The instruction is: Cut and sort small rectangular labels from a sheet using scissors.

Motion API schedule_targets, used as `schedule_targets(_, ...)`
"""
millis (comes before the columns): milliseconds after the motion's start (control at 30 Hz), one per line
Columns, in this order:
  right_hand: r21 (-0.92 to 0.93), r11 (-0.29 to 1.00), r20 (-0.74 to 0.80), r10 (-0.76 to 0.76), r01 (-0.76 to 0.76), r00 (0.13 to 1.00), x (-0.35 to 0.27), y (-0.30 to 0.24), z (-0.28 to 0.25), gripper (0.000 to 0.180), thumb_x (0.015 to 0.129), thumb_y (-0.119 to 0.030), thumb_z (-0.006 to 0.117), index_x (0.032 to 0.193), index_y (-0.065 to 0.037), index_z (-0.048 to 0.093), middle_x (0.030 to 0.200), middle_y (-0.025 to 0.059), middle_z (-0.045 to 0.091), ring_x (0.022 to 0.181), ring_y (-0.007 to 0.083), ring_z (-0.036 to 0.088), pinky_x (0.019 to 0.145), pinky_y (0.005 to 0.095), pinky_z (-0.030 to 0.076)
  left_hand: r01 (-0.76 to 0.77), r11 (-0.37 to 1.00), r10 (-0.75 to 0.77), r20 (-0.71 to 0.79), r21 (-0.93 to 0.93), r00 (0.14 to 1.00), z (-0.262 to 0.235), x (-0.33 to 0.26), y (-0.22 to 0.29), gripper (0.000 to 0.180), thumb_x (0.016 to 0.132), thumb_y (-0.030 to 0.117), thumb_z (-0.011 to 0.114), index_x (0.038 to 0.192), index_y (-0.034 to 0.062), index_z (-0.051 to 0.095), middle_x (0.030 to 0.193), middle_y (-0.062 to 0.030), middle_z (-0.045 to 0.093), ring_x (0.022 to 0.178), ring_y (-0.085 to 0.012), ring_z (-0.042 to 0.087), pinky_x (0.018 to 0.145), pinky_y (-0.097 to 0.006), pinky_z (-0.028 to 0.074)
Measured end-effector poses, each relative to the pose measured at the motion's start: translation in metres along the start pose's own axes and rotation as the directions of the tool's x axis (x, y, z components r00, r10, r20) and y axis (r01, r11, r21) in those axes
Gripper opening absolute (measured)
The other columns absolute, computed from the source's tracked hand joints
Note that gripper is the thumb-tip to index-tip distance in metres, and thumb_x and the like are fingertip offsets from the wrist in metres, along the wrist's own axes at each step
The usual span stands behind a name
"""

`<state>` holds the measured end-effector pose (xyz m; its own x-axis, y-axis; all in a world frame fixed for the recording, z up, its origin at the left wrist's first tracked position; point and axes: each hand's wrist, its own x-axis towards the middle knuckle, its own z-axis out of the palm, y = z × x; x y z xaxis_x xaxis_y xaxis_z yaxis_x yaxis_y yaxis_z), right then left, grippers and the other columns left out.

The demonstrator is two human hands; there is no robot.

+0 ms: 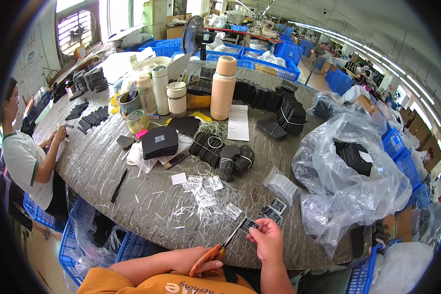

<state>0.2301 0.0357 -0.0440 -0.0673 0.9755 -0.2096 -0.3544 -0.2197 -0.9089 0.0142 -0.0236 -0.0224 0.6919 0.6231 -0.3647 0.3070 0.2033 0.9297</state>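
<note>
My left hand (pixel 201 260) is wrapped round orange-handled scissors (pixel 211 255), whose blades point up and away to the right. In my right hand (pixel 267 240) a small black label with white print (pixel 249 225) is pinched between thumb and fingers. The scissor tips are right by its left edge; whether they touch it I cannot tell. Just beyond my right hand lie several similar black labels (pixel 270 213) in a small pile. White printed label pieces (pixel 201 191) and thin white trimmings (pixel 191 213) are scattered on the table to the left of them.
A large clear plastic bag (pixel 323 166) with black pieces sits at the right. Bundled black parts (pixel 206 149), a peach bottle (pixel 221 93) and a white bottle (pixel 159 90) stand farther back on the table (pixel 147 215). A co-worker (pixel 32 161) works at the left edge.
</note>
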Motion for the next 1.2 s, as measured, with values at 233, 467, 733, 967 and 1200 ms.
schedule_targets(233,-0.004,1.000,0.014,0.003,-0.003,1.000,0.000,0.000,0.000,0.021,0.076,0.005,0.062,0.093,-0.003,0.053,0.074,0.0052,0.059,0.057,0.0119,0.058,0.052,0.0206,0.047,0.031,0.999,-0.032,0.018,0.024,0.999,-0.002,-0.002,0.006,0.047,0.092,0.044,0.042,0.086,-0.0022,0.050,0.073,-0.0107,0.057,0.060,-0.0183,0.057,0.053,-0.029,0.046)
schedule_targets(467,-0.014,1.000,0.023,0.009,-0.009,1.000,0.000,-0.003,0.000,0.021,0.076,0.005,0.062,0.093,-0.002,0.053,0.074,0.0050,0.059,0.057,0.0114,0.058,0.051,0.0201,0.047,0.021,0.999,-0.021,0.010,0.032,1.000,-0.001,-0.001,0.001,0.046,0.092,0.043,0.043,0.086,-0.0029,0.050,0.073,-0.0118,0.058,0.060,-0.0182,0.058,0.053,-0.029,0.046)
schedule_targets(733,-0.004,1.000,0.032,0.016,-0.016,0.999,0.000,-0.004,0.002,0.021,0.076,0.005,0.062,0.093,-0.002,0.053,0.075,0.0049,0.060,0.057,0.0110,0.058,0.052,0.0197,0.047,-0.031,0.999,0.032,-0.005,0.030,0.999,0.000,-0.001,-0.001,0.043,0.092,0.038,0.045,0.082,-0.0026,0.053,0.070,-0.0101,0.060,0.060,-0.0188,0.059,0.054,-0.029,0.047)
schedule_targets(967,-0.024,0.999,0.039,0.030,-0.029,0.999,0.001,-0.005,0.001,0.020,0.077,0.006,0.061,0.094,0.000,0.053,0.076,0.0050,0.058,0.061,0.0107,0.057,0.057,0.0211,0.048,0.011,0.999,-0.011,0.009,-0.048,1.000,0.000,-0.004,0.010,0.036,0.093,0.032,0.044,0.074,0.0034,0.056,0.064,-0.0033,0.055,0.060,-0.0118,0.054,0.055,-0.025,0.042)
schedule_targets(1200,-0.027,0.999,0.040,0.026,-0.025,0.999,0.002,-0.004,0.001,0.019,0.077,0.006,0.061,0.094,0.000,0.053,0.077,0.0057,0.060,0.062,0.0107,0.058,0.057,0.0211,0.049,0.009,0.992,-0.014,-0.039,-0.128,0.999,0.003,-0.007,0.016,0.033,0.093,0.031,0.046,0.076,0.0053,0.056,0.062,-0.0009,0.055,0.055,-0.0092,0.051,0.050,-0.023,0.039)
